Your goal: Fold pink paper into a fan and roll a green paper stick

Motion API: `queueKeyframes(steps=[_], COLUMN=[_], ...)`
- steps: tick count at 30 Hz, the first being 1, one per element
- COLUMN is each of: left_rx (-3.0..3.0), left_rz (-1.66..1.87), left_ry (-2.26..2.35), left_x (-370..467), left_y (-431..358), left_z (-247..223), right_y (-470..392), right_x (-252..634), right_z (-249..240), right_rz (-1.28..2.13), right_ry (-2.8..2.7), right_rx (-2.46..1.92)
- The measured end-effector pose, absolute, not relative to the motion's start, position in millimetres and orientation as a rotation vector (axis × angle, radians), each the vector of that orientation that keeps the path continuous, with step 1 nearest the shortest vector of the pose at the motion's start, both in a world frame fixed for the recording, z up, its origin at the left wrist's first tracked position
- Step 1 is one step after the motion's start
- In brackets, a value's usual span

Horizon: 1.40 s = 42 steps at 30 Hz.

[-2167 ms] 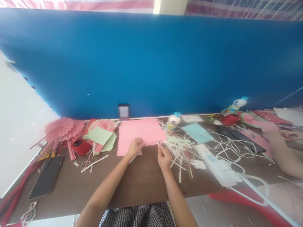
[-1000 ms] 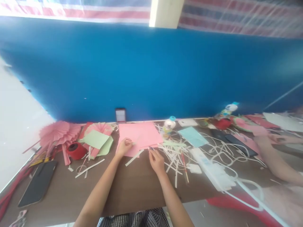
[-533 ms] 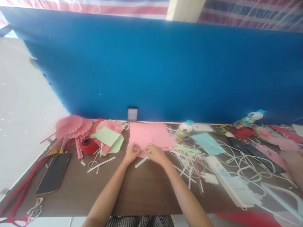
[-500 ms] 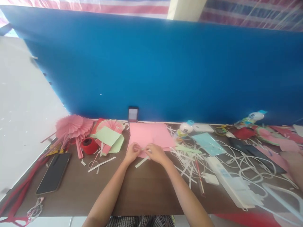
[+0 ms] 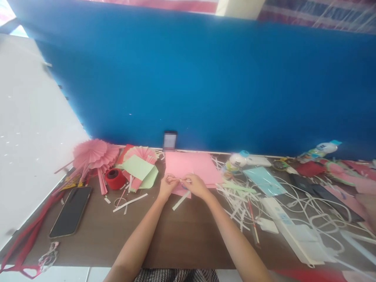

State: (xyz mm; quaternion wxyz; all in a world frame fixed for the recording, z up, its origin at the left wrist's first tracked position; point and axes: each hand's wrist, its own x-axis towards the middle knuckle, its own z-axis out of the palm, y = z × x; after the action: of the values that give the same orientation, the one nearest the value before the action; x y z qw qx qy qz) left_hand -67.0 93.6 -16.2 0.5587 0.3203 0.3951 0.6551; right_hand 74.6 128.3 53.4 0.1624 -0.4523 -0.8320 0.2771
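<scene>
My left hand and my right hand meet over the lower edge of a stack of pink paper sheets. Both are closed, fingertips pinched together nearly tip to tip. Something small and pale seems to be between them, too small to make out. Just below the fingers, a white paper strip slants from the pink paper onto the brown table; whether it touches my right hand I cannot tell.
Left: a pink pleated paper fan, red tape roll, green paper and phone. Right: a heap of paper strips, a white bottle, a blue packet, a power strip and tangled cables. A blue panel stands behind.
The view has turned slightly, so the scene sits further right. My fingertips have come a little closer together and slightly farther up the pink paper. The white strip looks unmoved on the table.
</scene>
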Motion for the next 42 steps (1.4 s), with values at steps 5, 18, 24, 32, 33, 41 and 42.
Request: queueKeyframes(steps=[5,18,24,32,33,41,42], left_rx=[0.71,0.684,0.697,0.674,0.678,0.673,0.672], left_rz=[1.549,1.573,1.594,1.619,1.622,1.619,1.621], left_ry=[0.894,0.975,1.003,1.017,1.022,1.054,1.056], left_x=[-66.5,-63.3,-62.9,-62.3,-62.3,-62.4,-62.4], left_y=[93.2,91.4,90.4,93.2,93.2,91.2,91.1], left_z=[-14.9,-10.7,-10.3,-16.9,-16.6,-11.5,-11.0], right_y=[128.9,124.4,122.0,118.0,117.6,116.4,116.6], right_x=[73.1,65.5,61.6,57.0,56.3,50.9,50.4], right_z=[47.7,40.1,38.9,42.1,42.3,38.9,38.1], right_rz=[0.749,0.616,0.589,0.513,0.507,0.455,0.449], right_ry=[-2.321,-2.304,-2.271,-2.274,-2.273,-2.222,-2.217], right_rx=[-1.274,-1.342,-1.391,-1.426,-1.438,-1.528,-1.536])
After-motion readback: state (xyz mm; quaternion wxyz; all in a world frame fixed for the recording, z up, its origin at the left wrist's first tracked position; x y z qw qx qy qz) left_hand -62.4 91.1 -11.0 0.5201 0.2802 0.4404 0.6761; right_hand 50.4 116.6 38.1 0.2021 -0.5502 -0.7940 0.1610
